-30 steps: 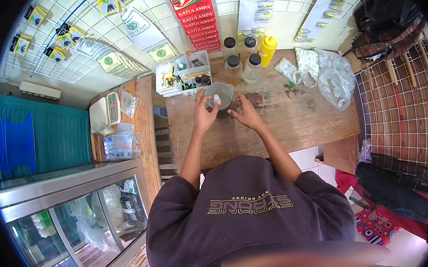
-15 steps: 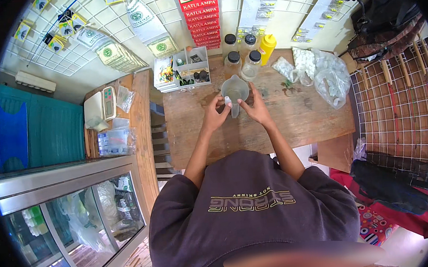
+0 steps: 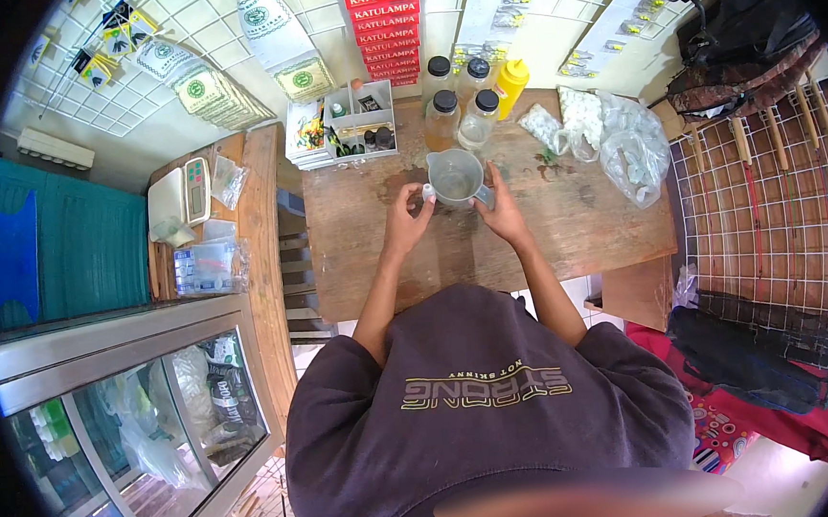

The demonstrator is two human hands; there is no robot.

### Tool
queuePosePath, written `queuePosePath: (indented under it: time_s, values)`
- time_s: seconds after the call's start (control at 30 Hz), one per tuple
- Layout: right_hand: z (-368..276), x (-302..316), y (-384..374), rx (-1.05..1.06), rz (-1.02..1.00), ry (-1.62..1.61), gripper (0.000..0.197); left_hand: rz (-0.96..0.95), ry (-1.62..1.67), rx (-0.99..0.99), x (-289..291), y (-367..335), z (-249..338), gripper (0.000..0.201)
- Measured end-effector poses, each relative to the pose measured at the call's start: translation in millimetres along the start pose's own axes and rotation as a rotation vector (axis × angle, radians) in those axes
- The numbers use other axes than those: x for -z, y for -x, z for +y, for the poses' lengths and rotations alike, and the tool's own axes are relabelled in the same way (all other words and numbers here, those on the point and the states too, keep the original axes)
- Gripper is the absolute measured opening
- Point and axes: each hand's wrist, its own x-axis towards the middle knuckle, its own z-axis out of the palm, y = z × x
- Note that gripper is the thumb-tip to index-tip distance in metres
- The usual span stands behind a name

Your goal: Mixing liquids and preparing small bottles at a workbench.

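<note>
As left hand (image 3: 407,224) pinches perhaps a bottle (image 3: 429,192), right (image 3: 503,218) holds jug (image 3: 454,175).

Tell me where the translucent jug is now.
In the head view, the translucent jug is at upper centre, slightly right, between the left hand and right hand, just in front of the black-capped bottles.

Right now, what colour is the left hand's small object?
The small object is white (head view).
</note>
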Motion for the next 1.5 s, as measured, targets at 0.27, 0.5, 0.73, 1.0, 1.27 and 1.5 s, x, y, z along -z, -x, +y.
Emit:
queuePosePath:
  time_s: [0.27, 0.5, 0.73, 1.0, 1.27, 1.5]
  values:
    - [-7, 20, 2, -0.073, 0.061, -0.297, 0.042, 0.073, -0.041, -0.025, -2, 3, -11, 0.032]
    - [-22, 61, -5, 0.117, 0.135, -0.256, 0.031, 0.113, -0.147, -0.057, -2, 3, -8, 0.030]
    - [-83, 96, -9, 0.239, -0.090, 0.072, 0.033, 0.181, -0.226, -0.099, -6, 5, 11, 0.028]
    - [-128, 105, -18, 0.213, -0.220, 0.310, 0.036, 0.171, -0.249, -0.143, -6, 6, 13, 0.030]
    - [-136, 106, -30, 0.449, -0.260, 0.410, 0.037, 0.162, -0.275, -0.195, -5, 7, 17, 0.029]
    - [-157, 110, -37, 0.562, -0.324, 0.554, 0.035, 0.153, -0.302, -0.225, -9, 5, 17, 0.029]
